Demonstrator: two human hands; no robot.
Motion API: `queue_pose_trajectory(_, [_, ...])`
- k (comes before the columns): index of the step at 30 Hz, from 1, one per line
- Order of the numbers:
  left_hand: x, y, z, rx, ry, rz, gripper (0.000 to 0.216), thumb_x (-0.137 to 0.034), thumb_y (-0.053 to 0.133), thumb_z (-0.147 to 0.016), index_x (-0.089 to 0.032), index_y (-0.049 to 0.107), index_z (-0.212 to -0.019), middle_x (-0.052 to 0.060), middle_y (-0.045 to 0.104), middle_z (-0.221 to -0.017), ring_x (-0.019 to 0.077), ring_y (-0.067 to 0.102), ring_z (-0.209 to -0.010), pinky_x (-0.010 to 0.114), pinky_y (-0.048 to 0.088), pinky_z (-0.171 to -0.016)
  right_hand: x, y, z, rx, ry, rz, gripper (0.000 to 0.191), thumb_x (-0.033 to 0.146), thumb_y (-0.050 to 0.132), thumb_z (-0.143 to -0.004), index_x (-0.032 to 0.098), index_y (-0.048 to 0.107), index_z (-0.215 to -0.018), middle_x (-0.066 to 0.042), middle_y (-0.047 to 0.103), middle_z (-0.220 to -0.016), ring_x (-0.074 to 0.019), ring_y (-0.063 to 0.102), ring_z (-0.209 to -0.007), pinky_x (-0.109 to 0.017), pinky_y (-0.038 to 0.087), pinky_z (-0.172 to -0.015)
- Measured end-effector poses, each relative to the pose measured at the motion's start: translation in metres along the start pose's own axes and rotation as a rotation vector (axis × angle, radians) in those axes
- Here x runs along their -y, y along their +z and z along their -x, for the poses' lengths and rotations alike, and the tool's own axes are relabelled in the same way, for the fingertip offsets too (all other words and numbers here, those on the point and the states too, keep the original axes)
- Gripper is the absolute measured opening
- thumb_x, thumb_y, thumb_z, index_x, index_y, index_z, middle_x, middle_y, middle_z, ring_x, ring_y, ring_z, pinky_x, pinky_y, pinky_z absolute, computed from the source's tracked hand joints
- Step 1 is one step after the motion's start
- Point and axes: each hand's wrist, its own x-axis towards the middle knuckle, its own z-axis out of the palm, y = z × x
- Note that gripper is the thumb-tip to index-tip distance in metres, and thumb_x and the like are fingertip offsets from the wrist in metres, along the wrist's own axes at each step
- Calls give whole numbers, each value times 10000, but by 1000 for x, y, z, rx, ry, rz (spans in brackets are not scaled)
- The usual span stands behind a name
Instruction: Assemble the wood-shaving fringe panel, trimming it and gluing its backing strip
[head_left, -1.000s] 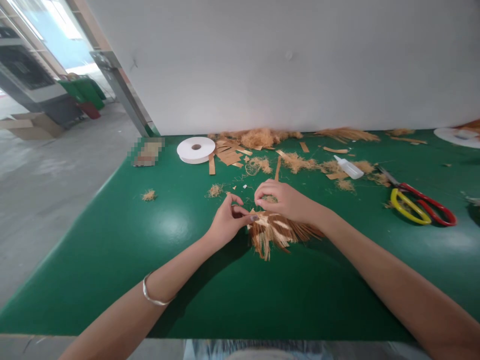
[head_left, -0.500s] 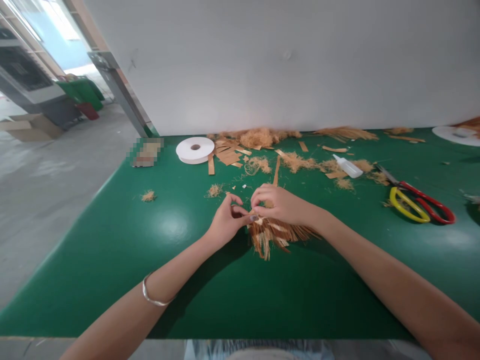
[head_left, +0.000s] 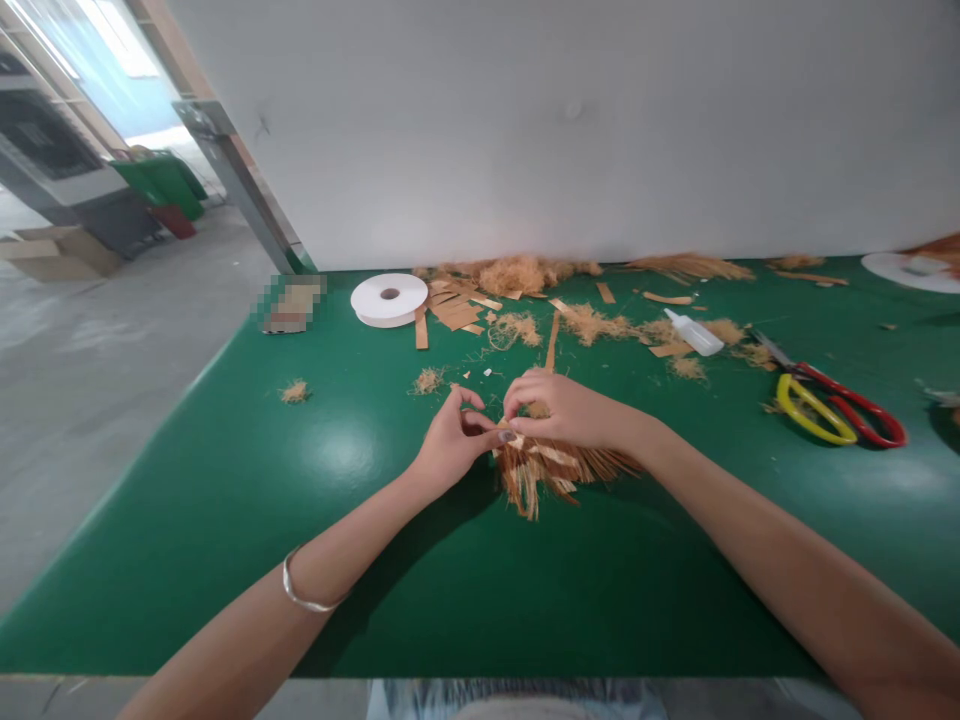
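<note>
A fan-shaped bundle of brown straw fibres (head_left: 551,467) with pale strips across it lies on the green table (head_left: 225,480). My left hand (head_left: 454,442) pinches its left end between thumb and fingers. My right hand (head_left: 559,410) rests curled over the top of the bundle, fingertips pressed together near the left hand's. A silver bracelet (head_left: 300,590) circles my left wrist.
A white tape roll (head_left: 388,299), cut brown strips (head_left: 454,312) and straw tufts (head_left: 517,275) lie toward the wall. A small white glue bottle (head_left: 696,334) and red-and-yellow scissors (head_left: 832,406) sit to the right. A white disc (head_left: 911,272) is at the far right.
My right hand has shifted slightly left and closer to the left hand over the bundle. The left hand keeps its pinch in place.
</note>
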Motion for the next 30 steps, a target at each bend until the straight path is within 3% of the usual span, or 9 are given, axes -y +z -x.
queue_pose_trajectory(17, [-1, 0, 1, -12, -3, -27, 441, -169, 753, -632, -204, 371, -849, -36, 669, -617, 122, 644, -604, 223, 447, -590, -1, 0, 0, -98, 9, -56, 199, 302, 456, -842, 193, 563, -714, -50, 606, -859, -178, 510, -829, -330, 375, -753])
queue_pose_trajectory(24, [-6, 3, 2, -7, -3, 86, 443, -157, 764, -622, -196, 383, -844, -9, 706, -705, 128, 667, -668, 239, 480, -654, -2, 1, 0, -100, 26, -56, 188, 291, 467, -833, 191, 576, -717, -50, 610, -854, -178, 514, -828, -322, 374, -741])
queue_pose_trajectory(30, [-6, 2, 1, -23, 21, 104, 437, -166, 768, -619, -193, 383, -823, -37, 686, -625, 106, 642, -583, 211, 458, -601, -1, 0, 0, -102, 31, -59, 188, 290, 468, -833, 190, 575, -715, -48, 616, -849, -173, 518, -820, -313, 381, -732])
